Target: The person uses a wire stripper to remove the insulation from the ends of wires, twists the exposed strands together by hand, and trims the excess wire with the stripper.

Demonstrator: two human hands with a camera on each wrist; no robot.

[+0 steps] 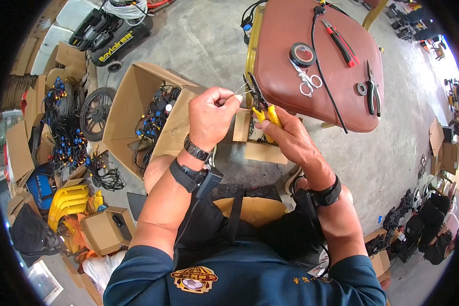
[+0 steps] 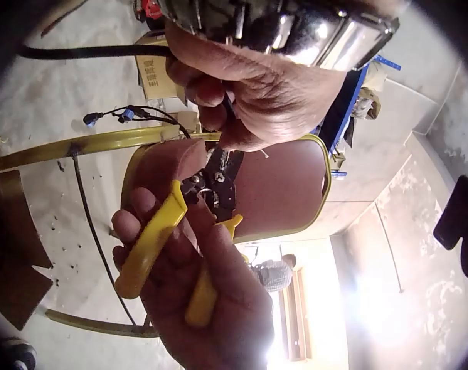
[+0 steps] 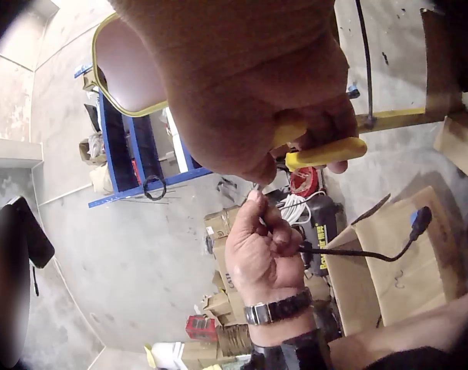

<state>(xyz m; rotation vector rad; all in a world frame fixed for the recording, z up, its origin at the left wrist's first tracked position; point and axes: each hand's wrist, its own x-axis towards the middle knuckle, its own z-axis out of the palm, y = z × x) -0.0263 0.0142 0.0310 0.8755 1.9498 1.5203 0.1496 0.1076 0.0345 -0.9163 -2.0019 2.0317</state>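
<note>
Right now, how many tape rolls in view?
2. Big black roll beside the scissors on the seat; small roll next to the black pliers. More may hide in the boxes.

Brown seat [image 1: 285, 30] (yellow-framed) with tape [image 1: 302, 53], scissors [image 1: 306, 81], cutter [image 1: 340, 45], pliers [image 1: 371, 80]

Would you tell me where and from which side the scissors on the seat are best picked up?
The scissors lie flat on the seat, loops toward the near edge and blades pointing away at the tape roll. I would grip the two loops, coming from the near side and staying left of the cable beside them.
</note>
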